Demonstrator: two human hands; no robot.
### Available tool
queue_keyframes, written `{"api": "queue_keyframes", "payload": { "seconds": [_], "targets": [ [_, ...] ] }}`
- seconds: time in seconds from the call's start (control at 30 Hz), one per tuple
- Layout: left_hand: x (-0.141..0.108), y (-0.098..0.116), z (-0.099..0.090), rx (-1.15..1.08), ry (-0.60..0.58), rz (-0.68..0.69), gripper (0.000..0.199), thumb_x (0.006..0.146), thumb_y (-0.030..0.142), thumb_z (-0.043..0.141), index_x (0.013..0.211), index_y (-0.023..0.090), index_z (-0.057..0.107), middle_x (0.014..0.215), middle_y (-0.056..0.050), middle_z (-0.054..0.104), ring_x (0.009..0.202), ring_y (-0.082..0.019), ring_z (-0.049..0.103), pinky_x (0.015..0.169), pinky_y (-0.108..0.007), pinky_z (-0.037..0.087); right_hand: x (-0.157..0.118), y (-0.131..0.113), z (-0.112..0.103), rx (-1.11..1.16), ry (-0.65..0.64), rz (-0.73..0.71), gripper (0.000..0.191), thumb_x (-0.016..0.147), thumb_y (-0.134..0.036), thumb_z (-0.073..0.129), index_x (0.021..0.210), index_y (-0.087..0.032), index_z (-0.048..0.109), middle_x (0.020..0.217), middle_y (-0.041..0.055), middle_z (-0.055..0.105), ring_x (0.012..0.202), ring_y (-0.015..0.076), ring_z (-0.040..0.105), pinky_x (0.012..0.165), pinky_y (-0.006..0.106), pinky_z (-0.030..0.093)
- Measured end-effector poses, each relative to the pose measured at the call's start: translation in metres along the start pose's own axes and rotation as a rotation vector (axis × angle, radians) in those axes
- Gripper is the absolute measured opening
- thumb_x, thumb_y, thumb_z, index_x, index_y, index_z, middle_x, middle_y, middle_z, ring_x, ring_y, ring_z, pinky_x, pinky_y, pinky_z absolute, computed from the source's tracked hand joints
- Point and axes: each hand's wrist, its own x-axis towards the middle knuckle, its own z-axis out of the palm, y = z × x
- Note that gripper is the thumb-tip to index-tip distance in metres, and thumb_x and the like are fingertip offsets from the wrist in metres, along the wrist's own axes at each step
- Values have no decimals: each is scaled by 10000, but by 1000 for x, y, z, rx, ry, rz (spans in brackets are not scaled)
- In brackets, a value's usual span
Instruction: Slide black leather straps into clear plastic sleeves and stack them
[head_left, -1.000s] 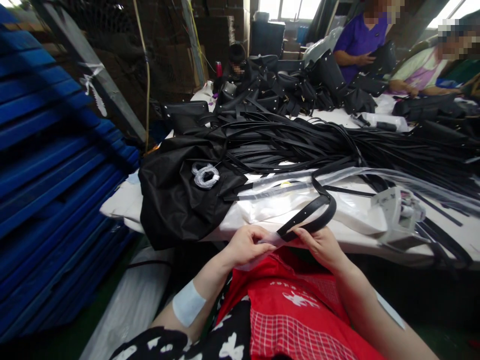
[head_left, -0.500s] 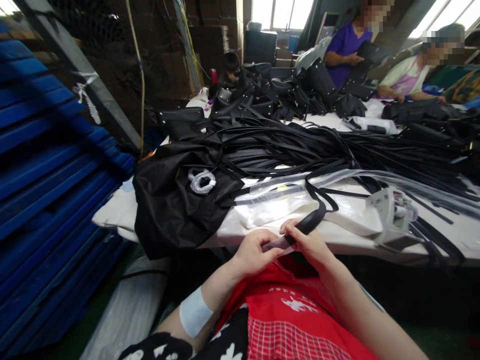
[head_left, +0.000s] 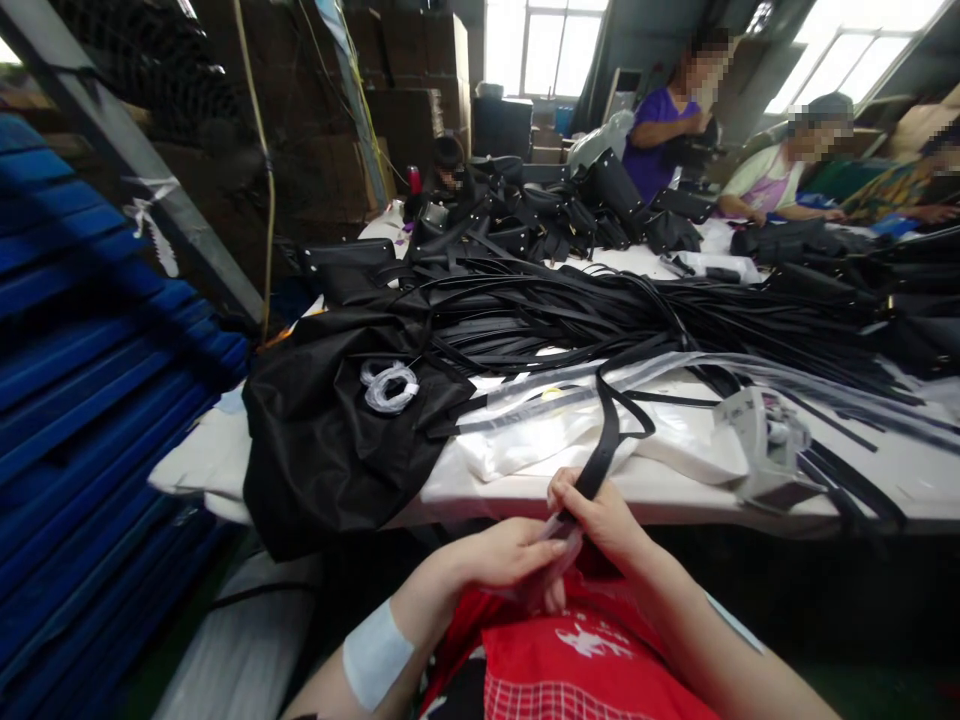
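Observation:
Close to my body, my right hand (head_left: 596,510) is closed round a black strap (head_left: 604,445) that runs up onto the white table (head_left: 442,500). My left hand (head_left: 517,560) is just left of it and lower, its fingers wrapped round a clear plastic sleeve (head_left: 568,545) at the strap's lower end. Black cloth (head_left: 330,450) hangs over the table's left corner, with a coil of clear cord (head_left: 390,387) on it. Long black straps (head_left: 570,315) lie in a pile across the table.
A white tape dispenser (head_left: 772,450) stands at the right near the front edge. Black bags (head_left: 517,205) are heaped farther back. Blue stacked panels (head_left: 90,420) rise at the left. People (head_left: 660,130) work at the far side.
My left hand has moved down and its fingers have shifted along the plastic sleeve. My right hand still grips the strap, slightly lower in view. The whole view has tilted up a little.

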Motion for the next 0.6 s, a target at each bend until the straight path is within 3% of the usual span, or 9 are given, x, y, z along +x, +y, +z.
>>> {"api": "queue_keyframes", "payload": {
  "seconds": [0.07, 0.13, 0.2, 0.27, 0.4, 0.47, 0.6],
  "targets": [
    [-6, 1, -3, -3, -120, -33, 604, 895, 704, 361, 717, 167, 572, 606, -11, 585, 540, -130, 546, 590, -255, 449, 4, -2, -2, 159, 70, 67, 450, 814, -584, 658, 631, -177, 605, 629, 9, 543, 597, 135, 461, 558, 259, 367],
    [-8, 2, -5, 10, -66, -28, 587, 883, 716, 382, 728, 175, 548, 591, 9, 560, 512, -113, 510, 569, -241, 422, 10, -4, -2, 328, 186, 109, 487, 808, -620, 644, 612, -185, 551, 638, 9, 542, 603, 135, 468, 566, 259, 381],
    [-5, 3, -7, 1, 30, -27, 578, 881, 721, 377, 770, 178, 539, 594, 16, 549, 497, -110, 489, 527, -235, 388, 13, -3, 4, 361, 249, 93, 534, 784, -660, 646, 582, -194, 481, 680, 25, 579, 638, 145, 498, 581, 263, 404],
    [0, 4, -6, -16, 141, -1, 584, 881, 724, 365, 774, 176, 537, 584, 16, 529, 494, -113, 472, 508, -239, 369, 12, -1, 16, 277, 199, 81, 566, 779, -706, 613, 580, -199, 459, 711, 34, 607, 613, 141, 495, 535, 259, 393],
    [6, 2, -2, -51, 291, 84, 581, 884, 719, 362, 686, 187, 482, 538, 31, 447, 466, -96, 385, 482, -242, 332, 7, 2, 33, 250, -41, 174, 543, 817, -703, 564, 628, -196, 516, 717, 26, 620, 504, 111, 433, 457, 253, 354],
    [1, -2, -2, -66, 276, 60, 550, 897, 701, 365, 729, 190, 481, 526, 57, 403, 433, -81, 323, 444, -232, 280, 11, -2, 25, 383, -25, 176, 523, 820, -634, 618, 570, -200, 467, 723, 32, 630, 575, 131, 493, 547, 269, 437],
    [-15, -12, -8, -37, 177, -25, 545, 893, 697, 385, 810, 175, 516, 514, 74, 409, 419, -73, 316, 430, -213, 262, 35, -14, -16, 658, 217, 126, 558, 717, -496, 779, 486, -214, 356, 585, -13, 525, 658, 152, 542, 852, 345, 490]
  ]
}}
